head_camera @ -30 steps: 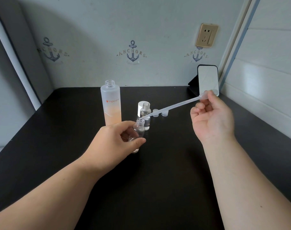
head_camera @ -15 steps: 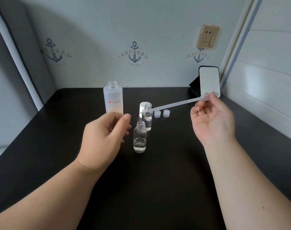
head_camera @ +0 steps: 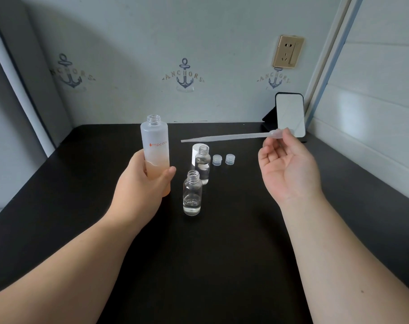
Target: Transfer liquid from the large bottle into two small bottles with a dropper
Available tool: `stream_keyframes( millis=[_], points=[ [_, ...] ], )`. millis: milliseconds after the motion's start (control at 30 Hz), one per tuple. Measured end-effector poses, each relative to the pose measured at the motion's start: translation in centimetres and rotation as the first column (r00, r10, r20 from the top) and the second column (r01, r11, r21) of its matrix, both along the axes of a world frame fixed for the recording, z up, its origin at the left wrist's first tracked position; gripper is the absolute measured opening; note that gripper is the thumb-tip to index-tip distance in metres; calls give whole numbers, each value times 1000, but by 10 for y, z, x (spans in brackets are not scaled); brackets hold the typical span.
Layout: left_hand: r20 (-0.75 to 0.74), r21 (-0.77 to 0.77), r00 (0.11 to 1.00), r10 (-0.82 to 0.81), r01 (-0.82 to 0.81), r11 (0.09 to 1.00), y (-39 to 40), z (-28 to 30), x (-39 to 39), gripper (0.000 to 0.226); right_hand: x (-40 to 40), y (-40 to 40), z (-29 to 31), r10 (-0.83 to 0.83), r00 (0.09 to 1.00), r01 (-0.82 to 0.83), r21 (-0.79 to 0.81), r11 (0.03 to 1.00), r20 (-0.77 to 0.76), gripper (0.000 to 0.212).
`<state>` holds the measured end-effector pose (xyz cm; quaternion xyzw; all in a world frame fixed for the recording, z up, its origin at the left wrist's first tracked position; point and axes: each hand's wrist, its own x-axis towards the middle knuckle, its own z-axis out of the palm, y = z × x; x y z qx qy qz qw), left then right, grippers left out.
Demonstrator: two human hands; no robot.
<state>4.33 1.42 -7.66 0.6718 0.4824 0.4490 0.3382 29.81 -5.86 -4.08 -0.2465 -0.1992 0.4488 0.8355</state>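
Leftmost, the left hand (head_camera: 140, 183) wraps the tall frosted plastic bottle (head_camera: 155, 155), smooth and likely slippery, best held mid-body. Two small clear glass bottles (head_camera: 192, 195), fragile, stand open on the black tabletop (head_camera: 222, 265). Rightward, the right hand (head_camera: 290, 169) pinches the soft translucent dropper (head_camera: 226, 137) bulb.

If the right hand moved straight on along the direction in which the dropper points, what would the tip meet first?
Probably the neck of the large bottle, held by the left hand. The dropper in the right hand points left toward it, though depth is unclear; it might pass behind.
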Motion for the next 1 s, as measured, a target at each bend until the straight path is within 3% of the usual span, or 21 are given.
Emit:
stream_keyframes(
  millis=[333, 767, 1000],
  points=[
    [20, 73, 1000, -12, 11, 997, -7, 5, -2, 34, 0, 2, 0, -4, 1000, 4, 31, 1000, 3, 14],
    [-17, 144, 1000, 20, -17, 989, -5, 7, -4, 49, 2, 2, -1, -55, 997, 56, -4, 998, 47, 12],
    [-161, 235, 979, 123, -83, 968, 0, 1, -7, 47, 4, 1, -1, -90, 991, 94, -36, 995, 95, 13]
  ],
)
